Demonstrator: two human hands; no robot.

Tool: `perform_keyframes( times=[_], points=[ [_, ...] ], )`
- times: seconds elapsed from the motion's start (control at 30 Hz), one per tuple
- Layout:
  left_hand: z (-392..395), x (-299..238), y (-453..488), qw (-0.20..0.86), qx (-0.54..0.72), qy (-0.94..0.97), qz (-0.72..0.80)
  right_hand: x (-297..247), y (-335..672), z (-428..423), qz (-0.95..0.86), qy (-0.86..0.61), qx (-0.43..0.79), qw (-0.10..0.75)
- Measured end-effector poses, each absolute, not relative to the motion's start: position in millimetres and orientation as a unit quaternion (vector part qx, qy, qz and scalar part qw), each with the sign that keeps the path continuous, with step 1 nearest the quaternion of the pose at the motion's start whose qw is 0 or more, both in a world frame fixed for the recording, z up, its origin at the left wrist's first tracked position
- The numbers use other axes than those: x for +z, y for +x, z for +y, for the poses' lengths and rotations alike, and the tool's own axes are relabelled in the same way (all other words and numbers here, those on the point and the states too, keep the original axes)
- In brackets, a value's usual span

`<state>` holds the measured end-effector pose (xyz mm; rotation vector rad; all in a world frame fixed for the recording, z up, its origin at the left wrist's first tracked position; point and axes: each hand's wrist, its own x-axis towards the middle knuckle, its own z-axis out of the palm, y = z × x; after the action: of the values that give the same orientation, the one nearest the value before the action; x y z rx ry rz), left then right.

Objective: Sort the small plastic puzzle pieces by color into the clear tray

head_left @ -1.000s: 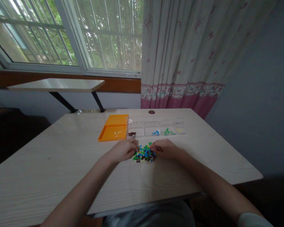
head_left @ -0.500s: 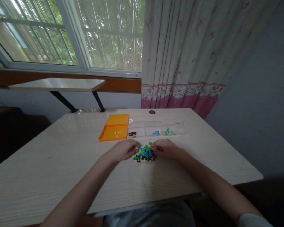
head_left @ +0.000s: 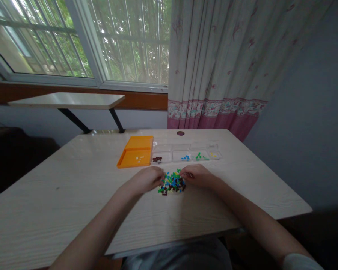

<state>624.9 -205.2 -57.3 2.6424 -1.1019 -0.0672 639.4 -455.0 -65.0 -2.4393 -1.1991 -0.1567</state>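
The pile of small coloured pieces, blue, green, brown and yellow, lay on the pale wooden worktop a little beyond its middle, between the two hands. The left hand rested on the worktop at the pile's left edge, knuckles up and fingers curled towards the pieces. Its grip was drawn in close, but the fingertips were hidden under the hand, so I could not tell whether it had hold of a piece. The right hand lay at the pile's upper right edge, thumb and forefinger brought together just over the nearest pieces. The grip looked nearly closed, though anything held in it was too small to make out. Both forearms reached in from the near edge of the worktop.

Just beyond the pile stood a clear box divided into compartments. Its near row held brown pieces at the left, then blue, then green, then yellow at the right. An orange tray lay touching the box's left side, with a few white pieces in its near part. A small round hole showed in the worktop near the far edge. Behind stood a shelf under the window, with a patterned curtain to the right.
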Motion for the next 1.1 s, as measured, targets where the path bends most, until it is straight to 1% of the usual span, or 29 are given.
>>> perform_keyframes(
  times=[0.23, 0.37, 0.47, 0.57, 0.67, 0.8, 0.97, 1.1],
  points=[
    [-213.0, -55.8, 620.7, 0.112, 0.0, 0.91, -0.4, -66.2, 639.6, -454.5, -0.433, -0.875, -0.056, 0.209],
    [-217.0, -53.9, 617.4, 0.076, 0.031, 0.918, -0.387, -65.5, 639.3, -454.4, -0.43, -0.877, -0.049, 0.209],
    [-219.5, -50.9, 615.5, 0.078, 0.046, 0.923, -0.373, -66.5, 638.4, -453.1, -0.424, -0.878, -0.047, 0.218],
    [-222.5, -48.2, 613.4, 0.13, 0.052, 0.929, -0.343, -68.0, 636.1, -449.0, -0.406, -0.877, -0.042, 0.255],
    [-225.7, -49.9, 612.3, 0.227, 0.033, 0.921, -0.313, -69.4, 633.1, -443.4, -0.382, -0.874, -0.032, 0.297],
    [-228.8, -55.7, 613.1, 0.344, 0.013, 0.893, -0.291, -71.0, 630.9, -438.6, -0.363, -0.873, -0.026, 0.326],
    [-231.3, -58.1, 613.9, 0.396, 0.024, 0.866, -0.303, -73.7, 631.2, -437.6, -0.358, -0.867, -0.016, 0.345],
    [-233.2, -60.0, 613.6, 0.424, 0.004, 0.854, -0.301, -76.6, 632.0, -437.7, -0.353, -0.868, -0.029, 0.347]
  ],
)
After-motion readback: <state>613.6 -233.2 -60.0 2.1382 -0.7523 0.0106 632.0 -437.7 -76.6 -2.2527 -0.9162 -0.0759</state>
